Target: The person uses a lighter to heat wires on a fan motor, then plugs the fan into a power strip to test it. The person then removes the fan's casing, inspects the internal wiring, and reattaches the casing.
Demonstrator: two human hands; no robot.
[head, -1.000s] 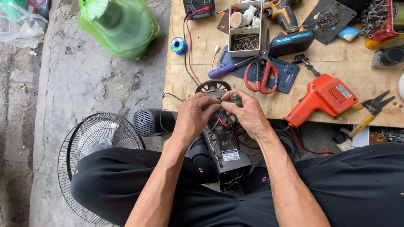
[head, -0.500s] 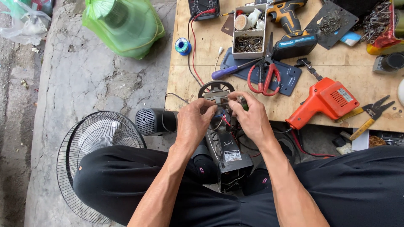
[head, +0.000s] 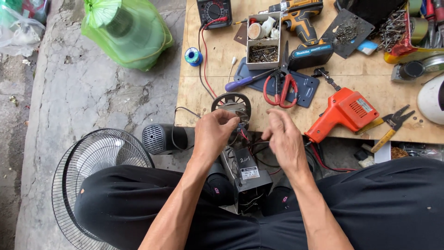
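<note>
A fan motor (head: 232,104) with a round black frame sits at the near edge of the plywood board, with a grey metal housing (head: 245,171) and loose red and black wires (head: 252,146) below it between my knees. My left hand (head: 213,132) pinches the wires right at the motor's lower side. My right hand (head: 283,138) is a little to the right of the motor, its fingers curled around a thin wire.
On the plywood board (head: 208,55) lie red-handled scissors (head: 280,88), a blue-handled screwdriver (head: 245,82), an orange soldering gun (head: 344,113), a cordless drill (head: 303,28), a parts box (head: 263,44), a multimeter (head: 213,9) and pliers (head: 391,125). A fan grille (head: 99,162) and green bag (head: 127,30) sit left.
My right hand has drawn away from the motor to the right, and the two hands, close together before, are now apart. The view has shifted slightly.
</note>
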